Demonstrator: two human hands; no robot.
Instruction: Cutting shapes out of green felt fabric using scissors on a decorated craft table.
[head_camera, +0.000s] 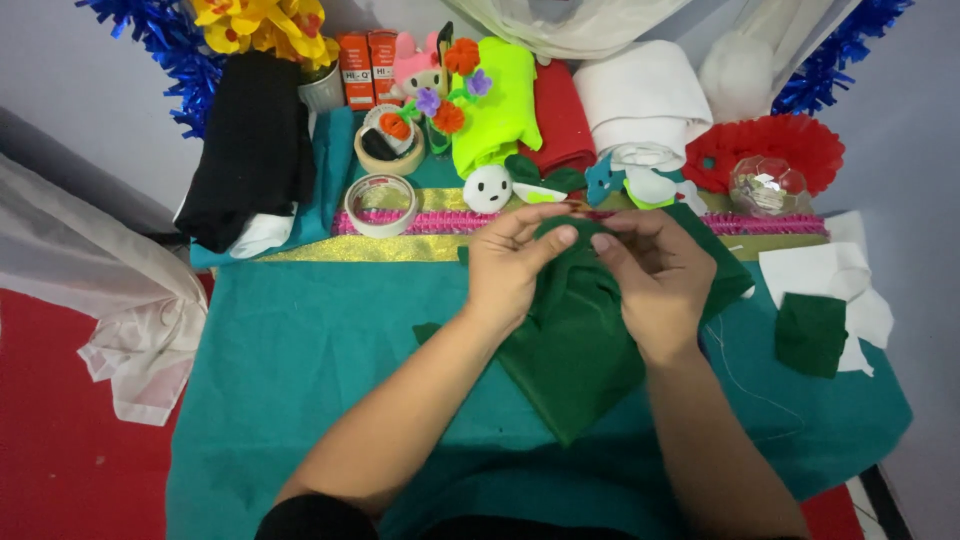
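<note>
We work over a low table spread with a teal cloth (300, 350), a red floor showing at the near left. At the far left lies a folded black knit fabric (252, 140), and just right of it a roll of white tape (381, 204) rests on a pink and gold trim band (400, 235). Behind the tape stands a small bowl (388, 148), with pipe-cleaner flowers (450, 95) in front of a neon-green felt roll (500, 105). In the middle, our left hand (510, 270) and right hand (655, 275) meet close together, fingertips pinching the far edge of a dark green felt piece (575, 350) that drapes toward us on the cloth. A thin white thread (735, 375) trails right of the right wrist. Farther right, a small green felt square (810, 335) lies on white felt scraps (830, 270), near a red paper fan (770, 140).
</note>
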